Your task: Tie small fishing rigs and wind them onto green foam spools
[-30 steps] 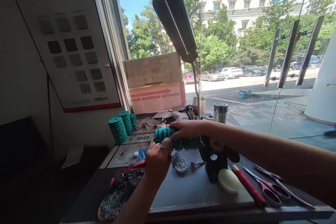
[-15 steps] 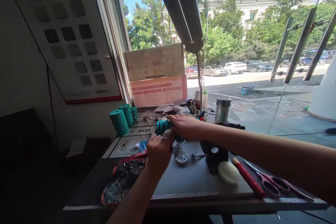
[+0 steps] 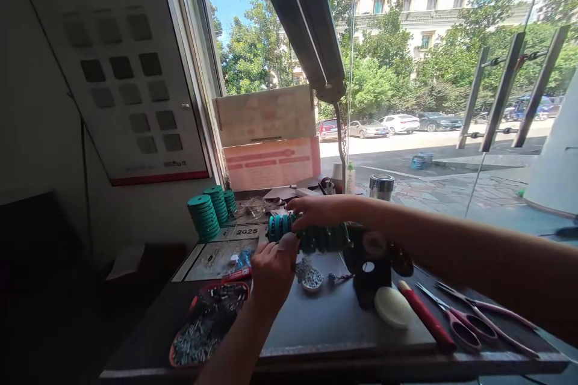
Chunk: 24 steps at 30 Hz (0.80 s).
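Note:
A row of teal discs [image 3: 276,227] lies sideways in front of me, with darker green discs continuing to the right beneath my right arm. My left hand [image 3: 274,264] is closed at the near side of the row, its thumb pressed up against the discs; the fingertips are partly hidden. Over the top of the row arches my right hand [image 3: 316,212], fingers and thumb apart. Just right of my left hand sits a small white dish [image 3: 312,280] of tiny pale beads or parts. A black stand [image 3: 368,277] with a round hole is right of the row.
Stacked teal spools [image 3: 203,216] stand back left. A red-rimmed tray [image 3: 198,337] of small metal parts is front left. A pale round lid [image 3: 392,307], a red-handled tool [image 3: 427,316], scissors [image 3: 460,319] and pliers [image 3: 490,313] lie right. A lamp [image 3: 311,30] hangs overhead.
My right hand's fingers have lifted and spread, baring more of the disc row. My left hand stays at the near side. The camera view has tilted slightly upward.

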Each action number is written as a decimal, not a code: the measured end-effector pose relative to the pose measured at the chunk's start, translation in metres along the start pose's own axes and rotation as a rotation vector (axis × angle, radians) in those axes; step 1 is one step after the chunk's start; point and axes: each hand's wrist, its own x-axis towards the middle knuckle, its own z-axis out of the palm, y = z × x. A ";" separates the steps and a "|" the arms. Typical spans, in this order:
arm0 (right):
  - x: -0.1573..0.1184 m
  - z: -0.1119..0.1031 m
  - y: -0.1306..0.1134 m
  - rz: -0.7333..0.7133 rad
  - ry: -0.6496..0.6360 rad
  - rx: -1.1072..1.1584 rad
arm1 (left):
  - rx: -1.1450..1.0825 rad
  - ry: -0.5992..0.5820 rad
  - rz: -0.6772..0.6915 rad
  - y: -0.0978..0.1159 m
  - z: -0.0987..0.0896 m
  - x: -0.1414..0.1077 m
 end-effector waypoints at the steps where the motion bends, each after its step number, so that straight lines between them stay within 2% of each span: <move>1: 0.001 -0.003 0.004 0.010 -0.040 0.023 | 0.000 0.000 0.001 0.000 0.000 0.000; 6: 0.017 -0.015 0.020 0.152 -0.352 0.210 | 0.005 -0.009 0.016 -0.002 0.000 0.000; 12: 0.052 -0.003 0.024 0.245 -0.633 0.443 | 0.007 0.017 0.049 -0.002 0.000 0.001; 18: 0.058 0.002 0.025 0.333 -0.721 0.516 | -0.014 0.009 0.056 -0.006 0.005 -0.004; 24: 0.056 0.004 0.026 0.350 -0.635 0.477 | -0.023 0.034 0.069 -0.006 0.006 -0.006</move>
